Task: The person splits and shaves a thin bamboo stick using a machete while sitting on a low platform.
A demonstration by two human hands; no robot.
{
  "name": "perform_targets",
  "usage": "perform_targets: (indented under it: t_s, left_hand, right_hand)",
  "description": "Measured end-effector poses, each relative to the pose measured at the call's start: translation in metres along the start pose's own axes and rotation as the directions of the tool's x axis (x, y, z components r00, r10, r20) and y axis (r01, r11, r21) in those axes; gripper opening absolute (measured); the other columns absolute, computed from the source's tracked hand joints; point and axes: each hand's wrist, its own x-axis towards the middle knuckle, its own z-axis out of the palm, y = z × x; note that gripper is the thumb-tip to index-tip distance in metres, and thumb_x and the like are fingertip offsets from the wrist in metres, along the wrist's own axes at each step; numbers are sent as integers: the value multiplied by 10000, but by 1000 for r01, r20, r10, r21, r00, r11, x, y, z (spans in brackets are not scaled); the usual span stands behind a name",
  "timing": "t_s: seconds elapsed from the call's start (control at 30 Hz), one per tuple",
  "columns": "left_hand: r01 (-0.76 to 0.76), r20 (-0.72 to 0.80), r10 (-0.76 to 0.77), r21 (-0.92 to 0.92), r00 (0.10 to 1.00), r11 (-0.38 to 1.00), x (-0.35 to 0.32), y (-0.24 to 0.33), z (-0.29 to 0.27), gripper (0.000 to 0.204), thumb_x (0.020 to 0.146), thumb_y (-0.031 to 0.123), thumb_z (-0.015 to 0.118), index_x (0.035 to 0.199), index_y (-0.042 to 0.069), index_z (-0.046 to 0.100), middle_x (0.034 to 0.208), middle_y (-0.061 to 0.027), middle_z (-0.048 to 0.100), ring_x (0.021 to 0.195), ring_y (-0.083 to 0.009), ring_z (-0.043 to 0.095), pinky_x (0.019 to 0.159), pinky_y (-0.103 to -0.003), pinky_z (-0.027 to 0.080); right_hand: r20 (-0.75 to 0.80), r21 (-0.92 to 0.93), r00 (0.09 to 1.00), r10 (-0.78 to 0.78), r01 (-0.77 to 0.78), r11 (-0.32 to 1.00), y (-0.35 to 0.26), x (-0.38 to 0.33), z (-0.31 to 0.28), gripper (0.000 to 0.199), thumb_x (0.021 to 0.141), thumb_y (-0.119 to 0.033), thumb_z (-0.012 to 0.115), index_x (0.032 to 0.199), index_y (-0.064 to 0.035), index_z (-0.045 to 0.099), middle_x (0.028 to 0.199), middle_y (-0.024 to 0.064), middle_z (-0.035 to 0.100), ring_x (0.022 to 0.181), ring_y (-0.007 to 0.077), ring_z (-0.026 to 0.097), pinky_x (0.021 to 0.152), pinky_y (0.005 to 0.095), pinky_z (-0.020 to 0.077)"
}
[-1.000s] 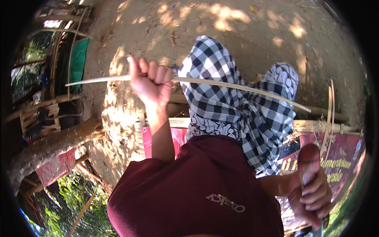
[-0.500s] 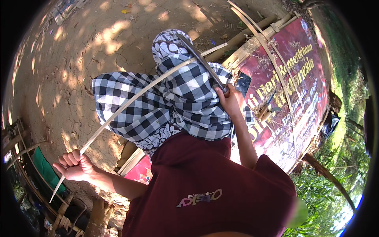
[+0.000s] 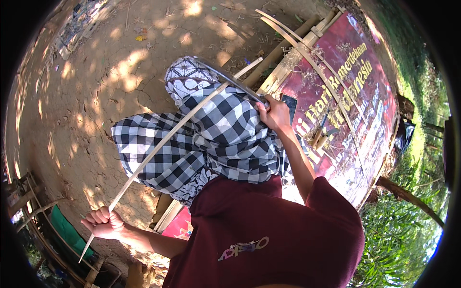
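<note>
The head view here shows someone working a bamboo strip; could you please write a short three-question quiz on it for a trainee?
1. True or false: the left hand grips the thin bamboo strip near its lower end.
2. Multiple choice: what does the right hand hold? A) a curved blade against the strip; B) a paint brush; C) nothing.
3. Short answer: what pattern is on the cloth over the person's legs, beneath the strip?

Key: 1 true. 2 A. 3 a black and white check.
</note>
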Motion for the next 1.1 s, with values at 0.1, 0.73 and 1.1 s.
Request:
perform_targets:
  t_s: [0.1, 0.73, 1.1]
  left_hand:
    - [4, -20, -3, 33, 1000, 999, 5, -18, 8, 506, 1010, 395, 255, 561, 171, 184, 509, 47, 116, 450, -93, 73, 438, -286, 152]
    - [-38, 34, 33, 149, 999, 988, 23, -10, 18, 493, 1007, 346, 304, 571, 160, 170, 511, 42, 120, 447, -90, 66, 420, -280, 119]
    - [-35, 31, 29, 205, 999, 978, 23, -2, 17, 489, 1009, 345, 296, 570, 166, 174, 499, 41, 108, 441, -92, 62, 413, -276, 116]
  right_hand:
    - [-24, 51, 994, 102, -101, 994, -6, 8, 5, 393, 826, -440, 595, 794, -48, 585, 587, 137, 595, 610, 364, 611, 562, 442, 475]
    - [62, 16, 996, 69, -70, 997, -36, 10, -14, 427, 834, -506, 548, 874, -88, 625, 622, 78, 639, 645, 316, 643, 603, 406, 512]
    - [64, 16, 998, -26, 25, 1000, -28, 34, -20, 491, 870, -519, 500, 868, -41, 610, 597, 123, 620, 611, 340, 635, 595, 421, 511]
